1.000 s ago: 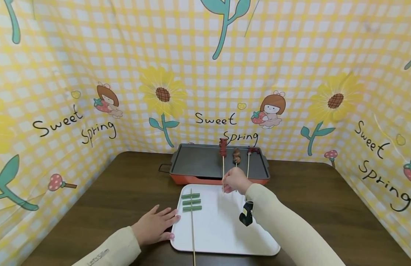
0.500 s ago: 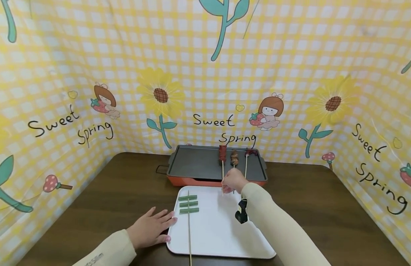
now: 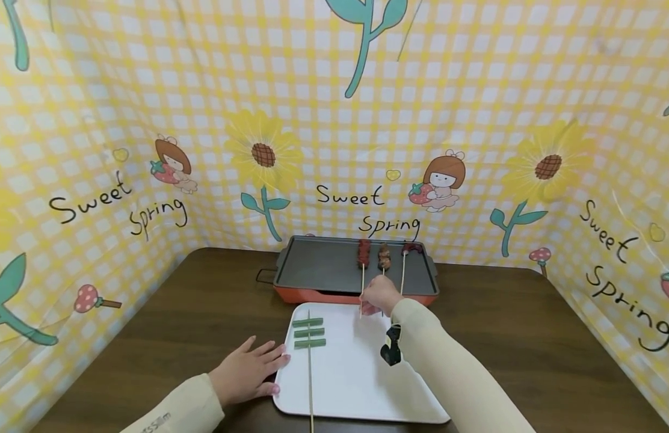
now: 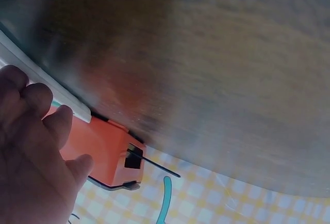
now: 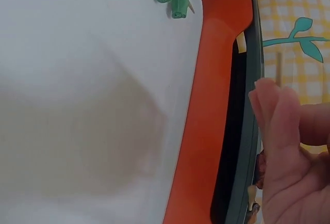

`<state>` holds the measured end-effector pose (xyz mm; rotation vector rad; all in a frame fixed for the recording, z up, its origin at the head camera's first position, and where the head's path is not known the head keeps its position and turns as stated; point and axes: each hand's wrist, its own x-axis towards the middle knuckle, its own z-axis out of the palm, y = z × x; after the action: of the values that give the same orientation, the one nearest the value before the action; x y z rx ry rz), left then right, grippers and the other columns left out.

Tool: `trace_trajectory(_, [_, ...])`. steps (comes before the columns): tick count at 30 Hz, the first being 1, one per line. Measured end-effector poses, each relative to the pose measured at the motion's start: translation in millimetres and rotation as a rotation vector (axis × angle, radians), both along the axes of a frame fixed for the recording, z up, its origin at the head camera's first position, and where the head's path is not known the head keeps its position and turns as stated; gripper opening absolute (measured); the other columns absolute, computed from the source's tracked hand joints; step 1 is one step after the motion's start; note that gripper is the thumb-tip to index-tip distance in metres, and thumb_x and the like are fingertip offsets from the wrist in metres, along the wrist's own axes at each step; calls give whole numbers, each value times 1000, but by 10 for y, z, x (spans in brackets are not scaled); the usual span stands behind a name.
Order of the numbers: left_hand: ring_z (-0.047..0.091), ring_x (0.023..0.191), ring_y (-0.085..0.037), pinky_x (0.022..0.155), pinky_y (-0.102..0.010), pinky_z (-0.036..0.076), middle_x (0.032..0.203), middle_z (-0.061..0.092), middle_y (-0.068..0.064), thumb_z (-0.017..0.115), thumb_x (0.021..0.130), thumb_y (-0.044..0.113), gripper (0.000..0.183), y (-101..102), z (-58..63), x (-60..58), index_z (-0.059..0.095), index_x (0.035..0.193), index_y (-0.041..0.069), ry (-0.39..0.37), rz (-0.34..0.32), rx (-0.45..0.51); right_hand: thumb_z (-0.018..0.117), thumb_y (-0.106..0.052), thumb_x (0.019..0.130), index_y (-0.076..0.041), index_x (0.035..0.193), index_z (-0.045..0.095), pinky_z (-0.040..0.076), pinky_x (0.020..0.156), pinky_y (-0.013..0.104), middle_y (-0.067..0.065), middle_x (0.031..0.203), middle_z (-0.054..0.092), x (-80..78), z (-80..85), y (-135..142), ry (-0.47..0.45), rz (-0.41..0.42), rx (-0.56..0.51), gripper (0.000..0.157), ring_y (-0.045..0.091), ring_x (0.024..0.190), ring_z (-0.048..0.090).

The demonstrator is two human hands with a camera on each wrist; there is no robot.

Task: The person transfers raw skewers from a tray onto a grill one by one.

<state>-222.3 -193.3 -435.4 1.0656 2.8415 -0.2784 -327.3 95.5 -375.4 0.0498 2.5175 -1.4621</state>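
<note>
My right hand point(image 3: 381, 294) pinches the stick of a red meat skewer point(image 3: 364, 254) at the near edge of the grill pan point(image 3: 318, 264). Its meat end lies over the dark plate, pointing away. In the right wrist view, a blurred stick end point(image 5: 279, 69) pokes out past the pinching fingers. Beside it on the pan are a browned meat skewer point(image 3: 385, 257), whose stick my hand partly covers, and a dark red curled skewer point(image 3: 413, 248). My left hand point(image 3: 248, 370) rests with spread fingers against the left rim of the white tray point(image 3: 367, 373).
On the tray's left side lies a skewer with green vegetable pieces point(image 3: 309, 332), its stick reaching past the near rim. The pan has an orange base point(image 5: 206, 110) and a wire handle point(image 3: 265, 275) on the left. A checked cloth point(image 3: 334, 120) surrounds the wooden table point(image 3: 204, 300).
The red skewer's meat end has come down from above the pan's back rim onto the plate, still pinched by my right hand. My left hand stays at the tray's rim.
</note>
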Motion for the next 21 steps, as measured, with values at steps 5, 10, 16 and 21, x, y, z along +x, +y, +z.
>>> trace_trajectory(5, [44,131,-24,103,-55,32,143,49,-2,44,92,59,63,8,10,3,53,138,18,4,-1,-6,57,5,89,2,71,61,54,52,28,12,62,61,-33,-37,18,36,18,131,18,12,46,57])
trace_trajectory(10, [46,130,-24,102,-55,33,142,50,-3,44,92,59,62,-6,-9,14,55,137,18,31,-12,-4,59,3,88,2,69,64,53,48,27,10,56,61,-6,-10,-7,90,51,255,19,13,43,58])
trace_trajectory(16, [46,129,-26,102,-55,33,142,50,-3,45,92,58,62,8,-3,29,55,137,17,28,-16,2,73,-13,85,-2,61,65,48,49,27,5,50,58,124,81,-51,246,85,453,28,17,48,61])
trace_trajectory(21, [45,130,-26,102,-54,33,141,51,-3,45,92,57,61,14,21,23,55,137,17,57,-25,-16,75,-25,84,-5,72,70,49,54,29,4,58,63,360,142,-111,361,213,448,23,20,55,64])
